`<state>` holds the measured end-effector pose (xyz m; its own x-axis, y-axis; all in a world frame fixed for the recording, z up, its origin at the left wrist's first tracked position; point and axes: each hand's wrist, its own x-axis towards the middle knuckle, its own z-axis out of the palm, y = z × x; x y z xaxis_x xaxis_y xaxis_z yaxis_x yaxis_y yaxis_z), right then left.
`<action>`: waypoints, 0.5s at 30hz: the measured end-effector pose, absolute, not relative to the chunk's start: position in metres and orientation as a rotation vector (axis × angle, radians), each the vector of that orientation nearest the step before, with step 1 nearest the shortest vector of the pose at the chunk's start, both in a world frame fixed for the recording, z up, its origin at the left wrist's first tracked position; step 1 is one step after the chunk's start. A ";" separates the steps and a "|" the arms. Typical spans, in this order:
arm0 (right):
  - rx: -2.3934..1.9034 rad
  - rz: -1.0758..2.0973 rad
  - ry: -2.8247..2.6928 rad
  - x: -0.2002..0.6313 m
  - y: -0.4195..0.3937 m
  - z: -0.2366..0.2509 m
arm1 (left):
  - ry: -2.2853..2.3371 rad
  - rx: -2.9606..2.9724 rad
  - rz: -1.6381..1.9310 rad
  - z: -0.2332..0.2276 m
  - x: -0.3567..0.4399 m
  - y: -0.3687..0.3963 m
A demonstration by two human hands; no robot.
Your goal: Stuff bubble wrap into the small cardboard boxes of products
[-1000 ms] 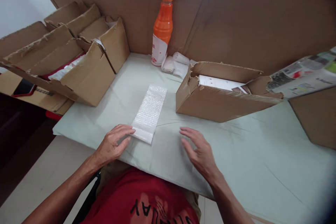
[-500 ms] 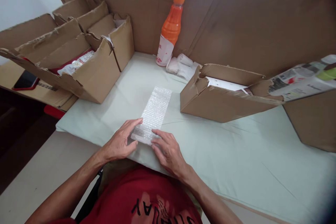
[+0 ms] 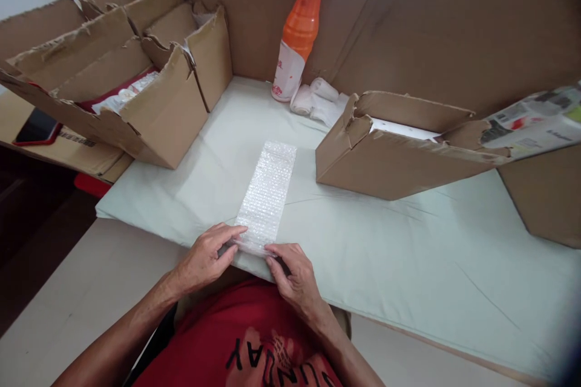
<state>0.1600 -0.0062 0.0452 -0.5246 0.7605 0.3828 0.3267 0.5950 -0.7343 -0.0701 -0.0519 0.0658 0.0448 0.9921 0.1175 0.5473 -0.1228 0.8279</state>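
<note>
A long strip of clear bubble wrap lies on the pale green cloth-covered table, its near end at the table's front edge. My left hand pinches the near left corner between thumb and fingers. At the near right corner, my right hand grips the wrap in the same way, thumb below and index finger on top. The near edge between my hands looks slightly raised or folded; how far it is folded I cannot tell.
Open cardboard boxes stand at the left, with a phone beside them. Behind the wrap are an orange drink bottle and white rolls. Another cardboard box with white contents stands at the right, near a printed plastic package.
Both hands have closed on the near corners of the bubble wrap, where they were looser before. Its near edge is now lifted or folded. The camera view has shifted slightly.
</note>
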 end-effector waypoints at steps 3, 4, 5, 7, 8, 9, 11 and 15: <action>-0.887 0.785 -2.087 0.158 -0.009 0.043 | 1.621 1.656 0.933 0.067 -0.067 -0.054; -0.911 0.788 -2.079 0.158 -0.009 0.043 | 1.638 1.631 0.922 0.067 -0.066 -0.054; -0.934 0.789 -2.067 0.158 -0.009 0.043 | 1.656 1.605 0.917 0.067 -0.065 -0.054; -0.979 0.769 -2.030 0.159 -0.008 0.044 | 1.702 1.553 0.911 0.068 -0.062 -0.052; -0.991 0.740 -2.012 0.160 -0.008 0.045 | 1.724 1.533 0.909 0.068 -0.062 -0.051; -0.993 0.696 -1.998 0.162 -0.008 0.047 | 1.742 1.519 0.905 0.069 -0.061 -0.049; -0.969 0.575 -2.004 0.164 -0.009 0.053 | 1.768 1.501 0.889 0.070 -0.059 -0.046; -0.860 0.459 -2.190 0.165 -0.017 0.062 | 1.796 1.486 0.884 0.068 -0.058 -0.040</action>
